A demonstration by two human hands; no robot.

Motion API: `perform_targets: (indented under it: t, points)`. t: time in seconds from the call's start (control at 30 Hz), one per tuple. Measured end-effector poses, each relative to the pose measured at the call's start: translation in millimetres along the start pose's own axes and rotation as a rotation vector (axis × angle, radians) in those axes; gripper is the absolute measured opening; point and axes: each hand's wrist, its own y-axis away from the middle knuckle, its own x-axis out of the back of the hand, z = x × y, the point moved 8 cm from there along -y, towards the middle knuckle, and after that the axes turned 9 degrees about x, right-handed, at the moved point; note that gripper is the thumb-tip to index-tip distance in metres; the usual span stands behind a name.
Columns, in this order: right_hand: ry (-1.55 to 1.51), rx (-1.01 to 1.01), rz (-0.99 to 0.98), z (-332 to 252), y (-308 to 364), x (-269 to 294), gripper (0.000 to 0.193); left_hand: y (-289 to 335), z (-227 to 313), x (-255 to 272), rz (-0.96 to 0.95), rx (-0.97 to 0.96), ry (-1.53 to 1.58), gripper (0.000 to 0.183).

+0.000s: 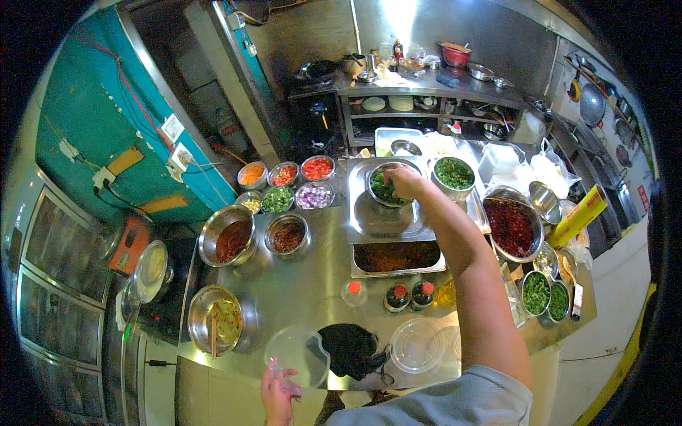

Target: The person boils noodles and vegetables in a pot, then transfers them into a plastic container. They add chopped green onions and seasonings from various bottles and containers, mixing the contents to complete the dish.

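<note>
My right arm stretches across the steel table, and my right hand (406, 182) is down in a steel bowl (372, 190) of chopped greens (384, 187). Its fingers are bent together at the greens; the tips are partly hidden. By the near edge, my left hand (278, 392) grips the rim of a clear plastic bowl (297, 355), tilted over the table edge; no food shows inside it. Another steel bowl of chopped greens (453, 174) stands just right of my right hand. Below it, a rectangular steel pan (398, 258) holds dark reddish-brown sauce.
At left stand bowls of red sauce (234, 238), brown sauce (288, 234) and yellowish liquid with chopsticks (214, 323). Several bowls of chopped vegetables (315, 195) sit behind. Red-capped bottles (396, 298), black cloth (348, 351) and a clear lid (418, 346) lie nearby; chili oil (510, 226) at right.
</note>
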Motion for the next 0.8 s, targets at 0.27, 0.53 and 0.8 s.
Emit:
perform_targets:
  t: [0.27, 0.53, 0.8]
  points:
    - [-0.045, 0.003, 0.058, 0, 11, 6, 0.043, -89, 135, -138, -0.359, -0.105, -0.226, 0.057]
    - [-0.112, -0.1, 0.117, 13, 3, 46, 0.035, -188, 171, -317, -0.418, -0.104, -0.341, 0.046]
    - [-0.336, 0.102, 0.147, -81, 3, 120, 0.04, -205, 177, -398, -0.441, -0.155, -0.321, 0.043]
